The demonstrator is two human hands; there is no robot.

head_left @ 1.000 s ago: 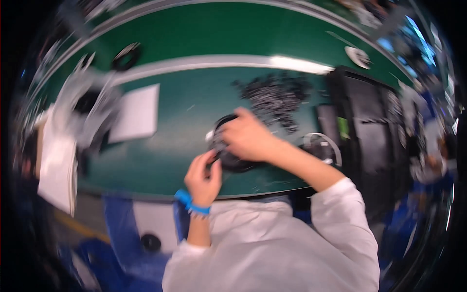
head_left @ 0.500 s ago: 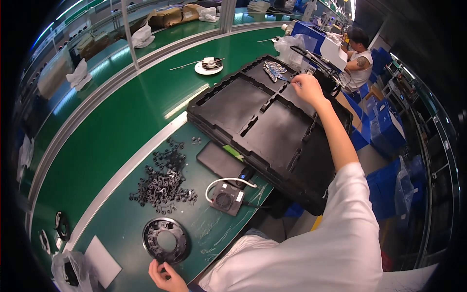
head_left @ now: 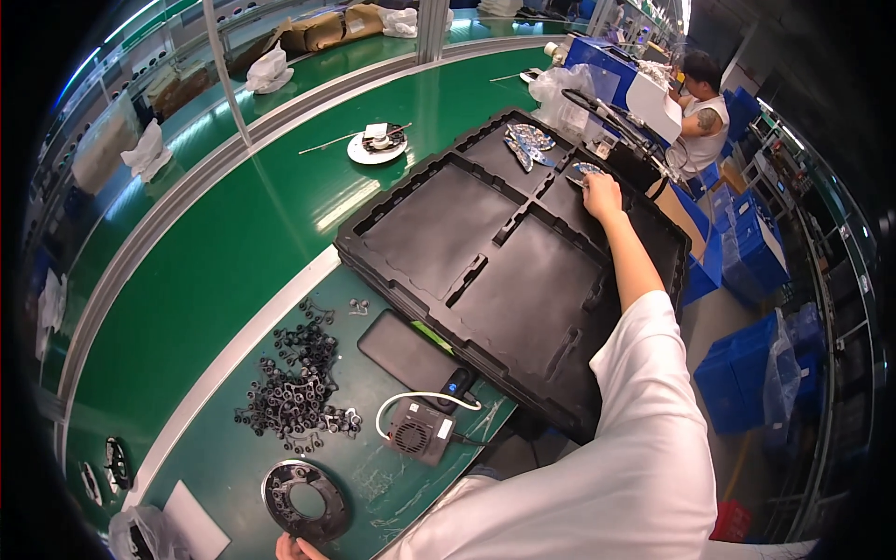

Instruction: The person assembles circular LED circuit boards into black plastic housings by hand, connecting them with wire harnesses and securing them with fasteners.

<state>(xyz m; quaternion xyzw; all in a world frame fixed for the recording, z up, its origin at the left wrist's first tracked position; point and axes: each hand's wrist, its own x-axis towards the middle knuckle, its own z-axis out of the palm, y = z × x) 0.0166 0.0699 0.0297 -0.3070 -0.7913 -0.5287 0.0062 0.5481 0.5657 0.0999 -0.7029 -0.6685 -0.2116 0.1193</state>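
My right hand (head_left: 602,196) reaches into a far compartment of the black tray (head_left: 439,308). Its fingers are closed on the edge of a small curved circuit board (head_left: 586,171), shiny silver and blue. Beside it, in the neighbouring compartment, lie several similar curved circuit boards (head_left: 528,145). At the lower edge of the picture, only the fingers of my left hand (head_left: 297,549) show, loosely bent and apart. They are close by the lower rim of a round black ring-shaped housing (head_left: 306,501) on the green bench; whether they touch it I cannot tell.
Several small black parts with cables (head_left: 294,383) are heaped on the bench. Beside them lie a black power bank (head_left: 406,350) and a small fan box (head_left: 418,431). A white disc assembly (head_left: 377,145) sits on the green conveyor (head_left: 233,224). Another person (head_left: 702,121) sits at far right.
My right hand has come slightly nearer, and the curved circuit board now shows at its fingers. My left hand has slid lower, mostly out of view. The white disc assembly has shifted left.
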